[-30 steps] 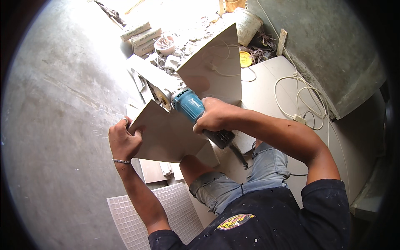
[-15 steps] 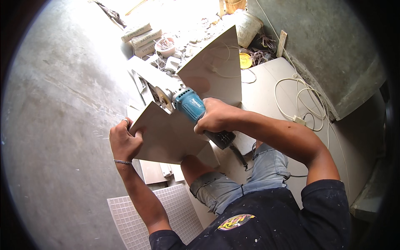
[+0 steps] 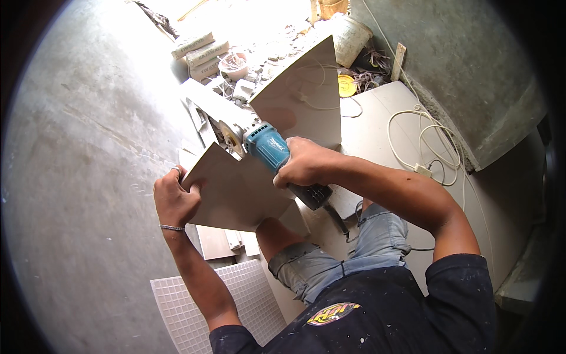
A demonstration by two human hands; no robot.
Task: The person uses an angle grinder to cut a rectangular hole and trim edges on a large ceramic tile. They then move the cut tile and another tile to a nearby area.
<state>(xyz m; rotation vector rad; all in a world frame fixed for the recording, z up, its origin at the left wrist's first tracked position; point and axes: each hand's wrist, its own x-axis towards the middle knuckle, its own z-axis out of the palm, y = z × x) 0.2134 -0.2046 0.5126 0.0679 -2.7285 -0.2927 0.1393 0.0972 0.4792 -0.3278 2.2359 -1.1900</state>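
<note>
Grinder (image 3: 267,148) partly hidden under right hand (image 3: 303,162), grid-backed tile (image 3: 254,290) at 7 o'clock and dark shirt (image 3: 383,312) at 6 cut by lower edge, rubble (image 3: 280,50) toward 12 glare-washed, pieces too small to tell.

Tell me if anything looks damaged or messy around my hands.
Yes. The tile in your left hand has a gap in its upper edge, by the disc of the grinder in your right hand, so its outline looks broken. Beyond it, rubble lies scattered untidily.
</note>
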